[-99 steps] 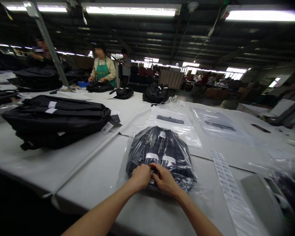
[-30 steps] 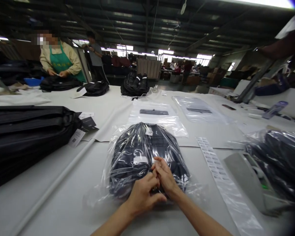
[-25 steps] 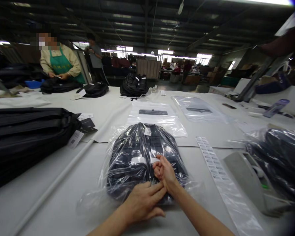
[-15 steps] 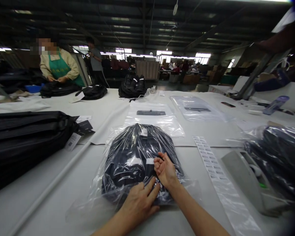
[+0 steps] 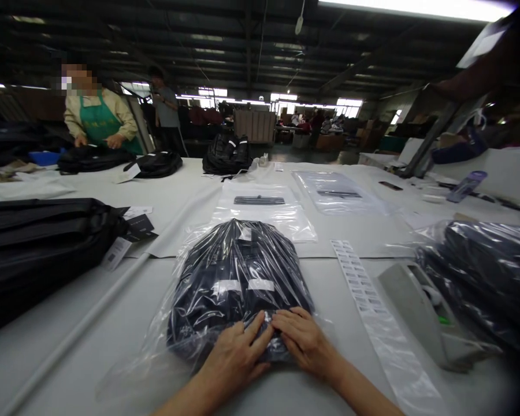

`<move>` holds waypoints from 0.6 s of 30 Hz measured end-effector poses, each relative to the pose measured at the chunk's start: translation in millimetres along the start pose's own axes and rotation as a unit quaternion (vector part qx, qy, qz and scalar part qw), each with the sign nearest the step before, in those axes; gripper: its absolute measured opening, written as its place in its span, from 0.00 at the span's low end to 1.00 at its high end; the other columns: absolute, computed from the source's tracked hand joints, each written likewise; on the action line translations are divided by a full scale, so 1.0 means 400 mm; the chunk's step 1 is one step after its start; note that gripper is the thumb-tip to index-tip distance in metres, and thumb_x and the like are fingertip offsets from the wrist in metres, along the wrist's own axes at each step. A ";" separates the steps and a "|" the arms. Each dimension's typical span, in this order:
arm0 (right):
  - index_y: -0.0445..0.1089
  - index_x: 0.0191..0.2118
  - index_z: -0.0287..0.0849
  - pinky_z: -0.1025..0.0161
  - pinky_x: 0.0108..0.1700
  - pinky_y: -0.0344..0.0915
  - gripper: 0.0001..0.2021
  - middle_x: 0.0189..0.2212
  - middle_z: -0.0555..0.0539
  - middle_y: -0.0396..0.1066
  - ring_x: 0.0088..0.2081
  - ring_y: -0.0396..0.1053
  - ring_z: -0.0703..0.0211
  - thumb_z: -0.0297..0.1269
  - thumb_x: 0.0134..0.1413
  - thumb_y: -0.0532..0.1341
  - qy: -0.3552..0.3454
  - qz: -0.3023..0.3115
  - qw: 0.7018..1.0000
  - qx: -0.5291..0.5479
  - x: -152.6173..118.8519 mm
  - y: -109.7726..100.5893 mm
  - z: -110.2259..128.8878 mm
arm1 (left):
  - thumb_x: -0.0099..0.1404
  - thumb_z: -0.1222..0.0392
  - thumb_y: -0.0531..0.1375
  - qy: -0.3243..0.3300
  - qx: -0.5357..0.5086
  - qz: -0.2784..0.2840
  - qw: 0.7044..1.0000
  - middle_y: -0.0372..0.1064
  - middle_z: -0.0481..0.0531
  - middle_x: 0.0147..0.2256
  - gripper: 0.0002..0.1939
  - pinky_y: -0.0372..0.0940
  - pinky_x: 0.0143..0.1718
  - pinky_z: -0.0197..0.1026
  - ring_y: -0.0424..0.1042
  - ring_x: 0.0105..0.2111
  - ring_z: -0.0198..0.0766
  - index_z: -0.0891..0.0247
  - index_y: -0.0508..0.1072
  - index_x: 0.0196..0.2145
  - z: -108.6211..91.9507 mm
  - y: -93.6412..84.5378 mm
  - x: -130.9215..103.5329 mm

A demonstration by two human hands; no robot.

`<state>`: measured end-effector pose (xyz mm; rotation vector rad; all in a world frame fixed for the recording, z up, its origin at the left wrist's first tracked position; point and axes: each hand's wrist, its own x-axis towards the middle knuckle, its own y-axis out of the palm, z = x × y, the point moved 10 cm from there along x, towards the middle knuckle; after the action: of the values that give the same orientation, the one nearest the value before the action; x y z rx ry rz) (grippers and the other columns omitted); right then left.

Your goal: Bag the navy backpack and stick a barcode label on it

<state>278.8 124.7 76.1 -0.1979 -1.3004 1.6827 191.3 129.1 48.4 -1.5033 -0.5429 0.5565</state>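
A dark backpack sealed in a clear plastic bag [image 5: 236,277] lies on the white table [image 5: 91,323] straight in front of me. My left hand [image 5: 236,353] lies flat on the near end of the bag, fingers spread. Beside it, my right hand [image 5: 305,340] presses palm down on the same end. The fingertips of both hands nearly meet at the bag's middle. Neither hand grips anything. Loose plastic [image 5: 125,381] from the bag spreads toward the near left.
A stack of black bags [image 5: 39,242] with hang tags sits at left. Empty clear bags [image 5: 264,208] lie beyond. A label strip [image 5: 364,294] and a tape dispenser [image 5: 420,312] are at right, beside another wrapped bag [image 5: 489,271]. A person in a green apron [image 5: 97,124] works far left.
My hands stopped pinching at the bag's middle. The left hand flattened first, then the right came down beside it onto the near end. The view shifted closer.
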 end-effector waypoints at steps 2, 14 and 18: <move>0.58 0.57 0.46 0.51 0.58 0.54 0.20 0.52 0.45 0.68 0.55 0.62 0.57 0.29 0.60 0.50 -0.001 0.014 1.000 -0.008 0.002 0.000 0.002 | 0.58 0.52 0.62 -0.002 0.012 -0.001 1.000 0.50 0.58 0.61 0.37 0.68 0.41 0.50 0.69 0.42 0.48 0.54 0.52 0.62 0.002 0.003 0.001; 0.73 0.40 0.38 0.51 0.48 0.60 0.17 0.38 0.38 0.74 0.43 0.68 0.44 0.44 0.51 0.55 0.582 -0.306 0.740 -0.144 -0.644 -0.702 -0.377 | 0.60 0.59 0.56 0.021 -0.012 -0.100 0.995 0.58 0.49 0.58 0.26 0.68 0.39 0.46 0.73 0.35 0.44 0.43 0.62 0.55 0.037 0.042 0.022; 0.74 0.21 0.37 0.57 0.35 0.62 0.18 0.20 0.43 0.72 0.29 0.70 0.49 0.49 0.42 0.59 0.618 -0.245 0.746 -0.036 -0.709 -0.688 -0.474 | 0.60 0.57 0.55 0.025 -0.015 -0.105 0.994 0.60 0.48 0.57 0.24 0.67 0.38 0.45 0.73 0.33 0.42 0.41 0.62 0.55 0.044 0.057 0.024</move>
<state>705.0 27.0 106.8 -0.7848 -0.3048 0.6891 187.2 148.8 25.5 -1.4629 -0.6633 0.3490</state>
